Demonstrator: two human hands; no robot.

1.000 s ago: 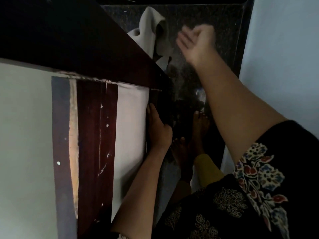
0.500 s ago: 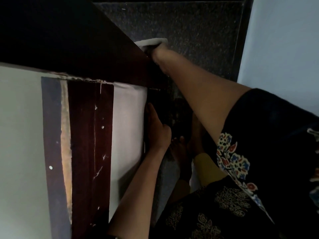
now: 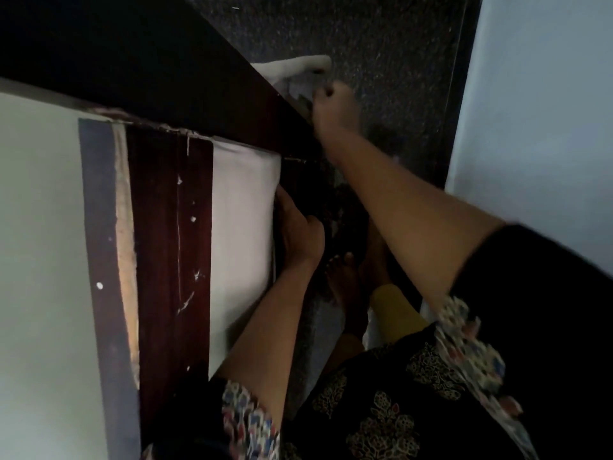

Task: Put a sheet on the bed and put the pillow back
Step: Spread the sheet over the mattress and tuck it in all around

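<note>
The sheet (image 3: 242, 207) is white with a maroon band and a navy stripe, and it lies flat over the mattress. A loose white corner of the sheet (image 3: 292, 69) sticks out past the dark wooden bed board (image 3: 159, 61). My right hand (image 3: 335, 109) is curled in a fist and grips that corner beside the board's end. My left hand (image 3: 298, 229) lies flat against the mattress side, its fingers pressing the sheet's edge down into the gap by the frame. No pillow is in view.
A dark speckled floor (image 3: 381, 54) runs in a narrow strip between the bed and a pale blue wall (image 3: 537, 111). My bare feet (image 3: 348, 277) stand on it close to the bed side.
My right hand came down from an open raised pose, reached behind the board's end and now grips the sheet corner. The bunched cloth has flattened to a small tab. My left hand stayed put.
</note>
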